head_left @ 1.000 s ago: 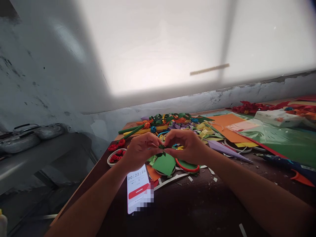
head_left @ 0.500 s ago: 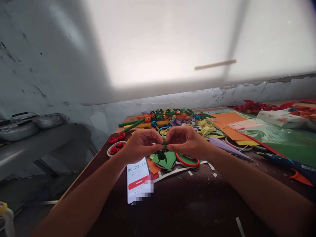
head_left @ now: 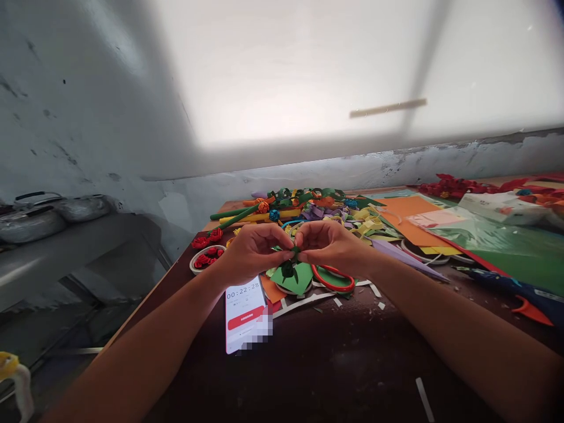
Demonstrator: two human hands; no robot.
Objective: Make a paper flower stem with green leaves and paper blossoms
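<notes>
In the middle of the head view, my left hand [head_left: 259,249] and my right hand [head_left: 331,247] meet over the table. Thumbs and forefingers of both pinch a small dark green paper piece [head_left: 288,269], which looks like a folded or rolled flower with strips hanging down. Fingertips cover its upper part. Below it lies a green paper sheet [head_left: 304,282]. Close under my right hand rests a pair of scissors with an orange handle [head_left: 352,284]. A phone showing a running timer [head_left: 242,299] lies below my left hand.
Paper flowers, rolled stems and curled strips [head_left: 308,208] are heaped behind my hands. A bowl of red paper flowers [head_left: 194,265] stands left. Orange paper [head_left: 409,217], a plastic-wrapped green pack [head_left: 506,247] and a dark blue item [head_left: 506,288] lie right. White scraps are scattered about.
Both hands keep pinching the green paper piece, with only slight finger movement. The camera view has shifted a little, and the phone's timer has advanced.
</notes>
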